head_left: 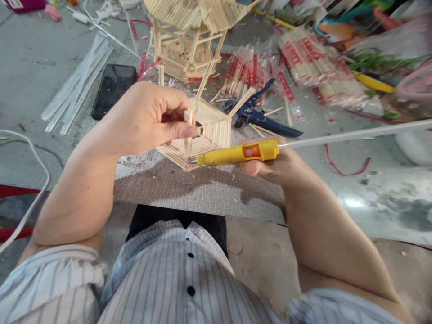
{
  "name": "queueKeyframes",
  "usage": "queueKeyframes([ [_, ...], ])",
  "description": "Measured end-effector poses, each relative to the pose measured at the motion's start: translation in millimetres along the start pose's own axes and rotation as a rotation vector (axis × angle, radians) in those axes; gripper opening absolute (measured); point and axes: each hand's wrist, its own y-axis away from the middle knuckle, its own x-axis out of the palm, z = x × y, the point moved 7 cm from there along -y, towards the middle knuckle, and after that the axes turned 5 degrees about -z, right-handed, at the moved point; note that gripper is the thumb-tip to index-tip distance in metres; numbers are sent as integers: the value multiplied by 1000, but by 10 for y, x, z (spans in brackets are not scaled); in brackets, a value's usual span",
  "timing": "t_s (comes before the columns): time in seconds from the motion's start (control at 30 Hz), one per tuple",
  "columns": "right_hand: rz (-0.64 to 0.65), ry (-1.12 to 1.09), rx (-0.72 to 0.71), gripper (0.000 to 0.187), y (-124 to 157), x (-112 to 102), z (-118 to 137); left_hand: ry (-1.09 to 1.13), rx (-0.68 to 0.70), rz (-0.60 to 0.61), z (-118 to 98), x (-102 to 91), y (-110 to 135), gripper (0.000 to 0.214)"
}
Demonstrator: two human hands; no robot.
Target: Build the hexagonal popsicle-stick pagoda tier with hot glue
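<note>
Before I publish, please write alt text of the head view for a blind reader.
The left hand holds an upright wooden piece at the near corner of a many-sided stick frame; the right hand holds a yellow glue gun, its tip near the piece's foot. Behind are blue pliers and a roofed stick model.

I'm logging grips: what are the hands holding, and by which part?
The left hand pinches an upright wooden post near its top; the right hand holds a yellow glue gun toward its rear, grip partly hidden.
</note>
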Motion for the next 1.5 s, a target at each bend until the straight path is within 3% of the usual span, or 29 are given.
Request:
queueKeyframes([
  [0.17, -56, -42, 25, 66, -3, -70, 52, 8, -15, 17, 2, 13, 6, 15],
  [0.43, -46, -5, 76, 71, 18, -73, 35, -70, -68, 82, 49, 61, 33, 26],
  [0.93, -67, -30, 100, 69, -13, -25, 0, -142, -95, 80, 81, 60, 23, 39],
  [1.1, -72, -34, 90, 69, 2, -76, -9, -146, -118, 74, 93, 68, 21, 37],
  [1.3, -28, -40, 50, 67, 9, -86, 41, -63, -26, 66, 23, 63, 6, 20],
  [1.5, -24, -66, 43, 66, -8, -26, 22, -102, -123, 139, 39, 95, 9, 19],
])
